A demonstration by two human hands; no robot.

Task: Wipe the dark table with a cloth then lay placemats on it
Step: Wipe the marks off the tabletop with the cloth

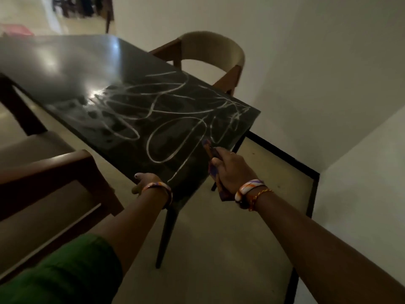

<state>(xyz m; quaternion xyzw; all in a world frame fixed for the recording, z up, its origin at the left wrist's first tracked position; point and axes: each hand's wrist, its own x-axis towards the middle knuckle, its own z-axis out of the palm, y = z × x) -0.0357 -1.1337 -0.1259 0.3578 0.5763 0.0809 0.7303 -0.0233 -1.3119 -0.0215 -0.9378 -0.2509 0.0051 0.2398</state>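
The dark table [72,69] stretches from the near corner to the far left, its near half covered with pale looping smear lines. My right hand [230,170] is closed around a bunched purple and orange striped cloth [209,150], which rests on the tabletop near the near right edge. My left hand [143,182] grips the near corner edge of the table, fingers curled over it. No placemats are in view.
A chair with a cream curved back [219,53] stands at the table's right side. A brown wooden chair [54,183] stands at the near left. White walls close in on the right, with a dark skirting strip [285,159] along the floor.
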